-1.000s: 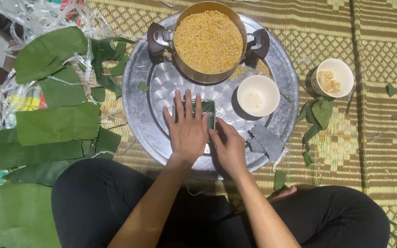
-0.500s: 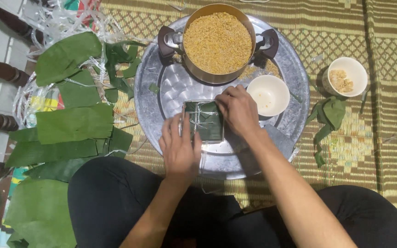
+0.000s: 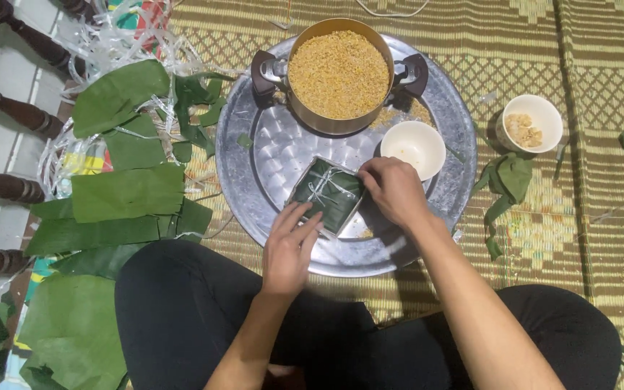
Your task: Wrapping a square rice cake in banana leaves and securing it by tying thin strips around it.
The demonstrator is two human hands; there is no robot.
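A square parcel wrapped in green leaf (image 3: 328, 193) and tied with pale string lies tilted on a round metal tray (image 3: 269, 155). My left hand (image 3: 289, 248) touches its near left corner with fingers spread. My right hand (image 3: 394, 189) grips its right edge. Behind the parcel on the tray stands a pot of yellow grain (image 3: 339, 74) with two dark handles. An empty white bowl (image 3: 413, 149) sits just beyond my right hand.
Large green leaves (image 3: 126, 191) and pale plastic strips (image 3: 113, 45) lie on the left. A second white bowl with pale pieces (image 3: 532, 123) and leaf scraps (image 3: 507, 180) rest on the woven mat at the right. Dark turned furniture legs (image 3: 5, 186) stand at far left.
The parcel has come into view and turned to a tilt. My left hand slid off it to its near corner; my right hand moved to its right edge.
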